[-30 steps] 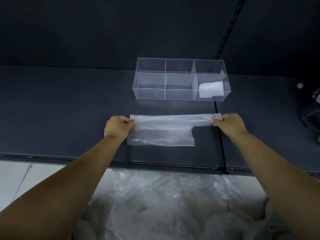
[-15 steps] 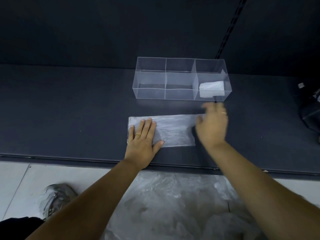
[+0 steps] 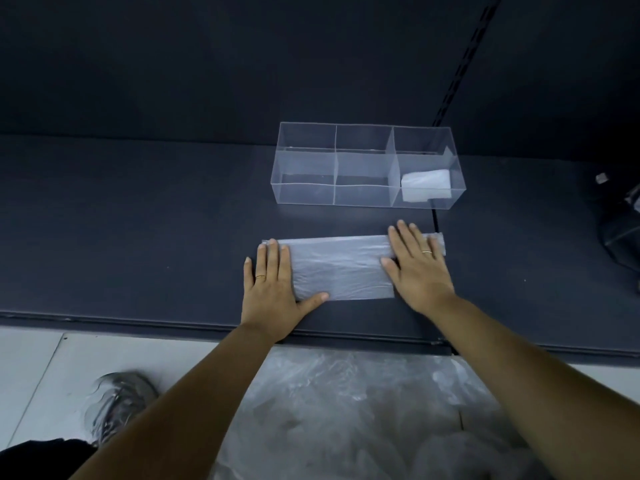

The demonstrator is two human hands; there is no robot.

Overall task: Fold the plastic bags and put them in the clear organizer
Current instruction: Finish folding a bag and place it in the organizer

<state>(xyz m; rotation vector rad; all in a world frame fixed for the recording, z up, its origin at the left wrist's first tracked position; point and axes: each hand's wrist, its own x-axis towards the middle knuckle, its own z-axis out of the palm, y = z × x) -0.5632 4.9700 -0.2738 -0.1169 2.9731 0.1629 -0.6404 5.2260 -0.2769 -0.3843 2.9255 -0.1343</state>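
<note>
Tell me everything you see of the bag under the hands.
The bag is thin, translucent whitish plastic, wrinkled, folded into a flat strip lying on the dark shelf, in front of the organizer and apart from it. A narrower strip runs on at its far right corner. The left hand presses flat on its left end, the right hand on its right.
</note>
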